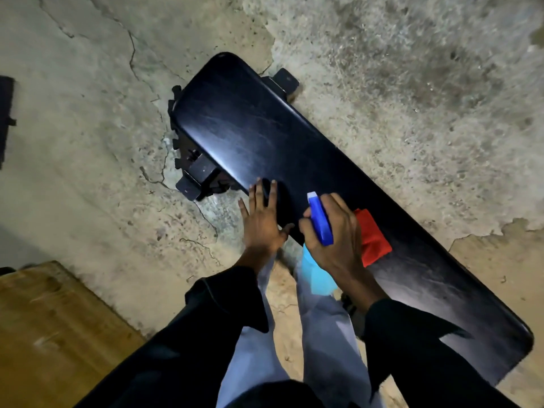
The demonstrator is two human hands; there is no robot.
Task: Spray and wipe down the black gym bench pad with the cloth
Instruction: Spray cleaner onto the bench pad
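- Stretching diagonally across the cracked concrete floor (412,92), the black bench pad (265,136) is seen from above, its glossy top streaked with light.
- The left hand (262,222) is laid flat on the pad's near edge, fingers straight and spread wide, nothing held; the fingertips reach onto the pad while the palm lies at its edge.
- The right hand (335,231) is wrapped around a spray bottle (319,219) (blue trigger head, white nozzle tip), fingers curled tight about its neck; the nozzle is pointed past the fingertips toward the far end of the pad.
- The bottle's pale blue body (316,275) is seen below the wrist, hanging off the pad's near side.
- A red cloth (374,240) is lying on the pad just beyond the right knuckles, partly hidden by that hand; whether it is touched cannot be told.
- Dark metal frame brackets (197,172) are visible beyond the left fingertips, under the pad's edge.
- A wooden board (53,325) is noted well to the left of the left sleeve.
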